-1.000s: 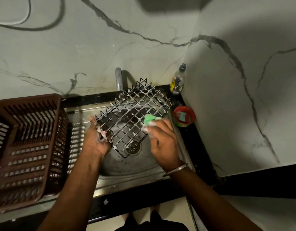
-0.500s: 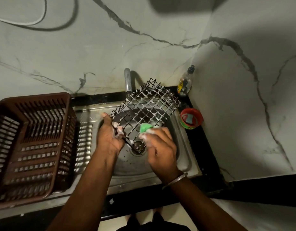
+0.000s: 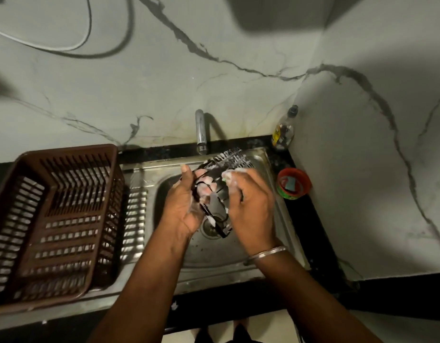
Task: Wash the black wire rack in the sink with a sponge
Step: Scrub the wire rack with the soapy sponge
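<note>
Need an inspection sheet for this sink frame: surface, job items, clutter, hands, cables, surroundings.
Surface: steel sink, wet, drain visible.
Job's things: wire rack tilted over basin, soapy; green sponge barely visible.
Clutter: brown basket on drainboard; red tub and bottle on the counter right of the sink.
Hands: left hand grips rack; right hand holds sponge against it.
Cables: white and dark cable on wall.
Surroundings: marble walls, tap, no water seen running.

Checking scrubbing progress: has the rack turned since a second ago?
Yes. The rack has swung from lying flat-on to nearly edge-on, below the tap.
</note>
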